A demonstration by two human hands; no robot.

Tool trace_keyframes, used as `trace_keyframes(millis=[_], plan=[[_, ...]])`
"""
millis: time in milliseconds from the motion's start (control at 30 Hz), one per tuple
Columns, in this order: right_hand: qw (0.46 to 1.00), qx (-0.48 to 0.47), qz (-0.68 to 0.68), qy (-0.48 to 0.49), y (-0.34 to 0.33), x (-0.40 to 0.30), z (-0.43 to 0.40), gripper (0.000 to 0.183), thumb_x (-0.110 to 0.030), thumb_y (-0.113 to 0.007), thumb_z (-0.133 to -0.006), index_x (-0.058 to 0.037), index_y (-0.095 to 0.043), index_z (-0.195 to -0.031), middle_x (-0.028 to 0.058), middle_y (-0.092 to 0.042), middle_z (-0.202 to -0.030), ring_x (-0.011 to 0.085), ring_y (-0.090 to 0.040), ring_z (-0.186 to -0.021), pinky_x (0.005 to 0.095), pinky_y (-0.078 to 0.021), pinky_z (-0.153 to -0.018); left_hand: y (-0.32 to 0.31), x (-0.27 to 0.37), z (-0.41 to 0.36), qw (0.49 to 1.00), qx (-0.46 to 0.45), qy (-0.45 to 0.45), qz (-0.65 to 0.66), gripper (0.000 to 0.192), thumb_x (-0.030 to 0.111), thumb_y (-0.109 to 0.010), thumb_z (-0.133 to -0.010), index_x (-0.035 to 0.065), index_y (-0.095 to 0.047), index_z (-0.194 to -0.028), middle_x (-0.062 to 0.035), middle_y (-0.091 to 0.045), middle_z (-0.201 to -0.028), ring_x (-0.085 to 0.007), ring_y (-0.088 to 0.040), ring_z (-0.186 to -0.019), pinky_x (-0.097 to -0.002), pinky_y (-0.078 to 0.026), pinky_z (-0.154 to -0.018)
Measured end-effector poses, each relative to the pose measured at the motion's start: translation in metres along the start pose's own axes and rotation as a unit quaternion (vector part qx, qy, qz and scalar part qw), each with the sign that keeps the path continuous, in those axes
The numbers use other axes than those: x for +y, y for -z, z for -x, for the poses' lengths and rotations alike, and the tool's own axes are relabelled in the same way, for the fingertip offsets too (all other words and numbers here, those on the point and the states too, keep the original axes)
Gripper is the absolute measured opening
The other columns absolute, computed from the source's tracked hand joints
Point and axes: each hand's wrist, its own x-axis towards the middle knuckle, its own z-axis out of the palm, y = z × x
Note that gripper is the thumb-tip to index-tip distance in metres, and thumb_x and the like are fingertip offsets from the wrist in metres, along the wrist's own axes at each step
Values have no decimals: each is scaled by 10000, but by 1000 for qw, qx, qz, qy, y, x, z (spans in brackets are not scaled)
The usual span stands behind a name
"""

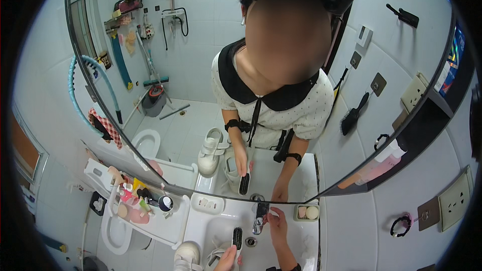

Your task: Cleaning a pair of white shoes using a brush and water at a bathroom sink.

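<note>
A scrub brush [237, 238] with dark bristles and a pale handle is held upright in my left hand [227, 259], at the left side of the white washbasin [301, 239]. Close by my left hand, one white shoe [215, 254] lies in the basin, partly hidden by the hand. Its mate, a white strapped shoe [187, 256], stands on the basin's left rim. My right hand [278, 224] is at the right side of the chrome faucet [260, 218], fingers bent and touching or very near it. The drain [251, 242] lies below the spout.
A mirror [188, 120] above the basin reflects the person, both shoes and the brush. Soap dishes [207, 204] flank the faucet. Left of the basin, a shelf [180, 220] holds bottles and tubes. Sockets [455, 205] and a hair tie [401, 226] are on the right wall.
</note>
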Motion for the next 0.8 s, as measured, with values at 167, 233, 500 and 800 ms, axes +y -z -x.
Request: trace_keyframes(millis=[167,233,500,800], plan=[[995,30,99,7,-3,8,4,298,-94,-572,-827,-19,-445,-1086,58,-558,-822,91,-533,-676,212,-431,-605,-2,6,0,999,-20,17,37,605,393,-380,-916,-10,-221,-1338,-94,-258,-1381,-197,-269,-1253,-285,-248,-1010],[991,44,120,34,-2,14,4,306,-89,-587,-815,-17,-448,-1078,51,-549,-832,80,-526,-662,203,-426,-573,4,-10,-11,999,-18,13,36,598,396,-382,-915,-4,-236,-1335,-83,-298,-1355,-188,-313,-1211,-276,-275,-981],[990,3,142,-7,5,33,9,348,-68,-575,-817,-1,-394,-1107,73,-540,-853,89,-513,-607,214,-407,-508,3,-20,-18,998,14,-30,45,542,403,-396,-913,32,-328,-1301,13,-463,-1083,-101,-423,-875,-235,-362,-767],[996,-33,73,-26,1,36,12,332,-47,-521,-845,2,-335,-1116,80,-518,-738,107,-478,-532,236,-365,-456,3,-28,-21,994,53,-93,-20,453,387,-408,-912,51,-419,-1215,36,-475,-890,-78,-428,-754,-210,-367,-659]])
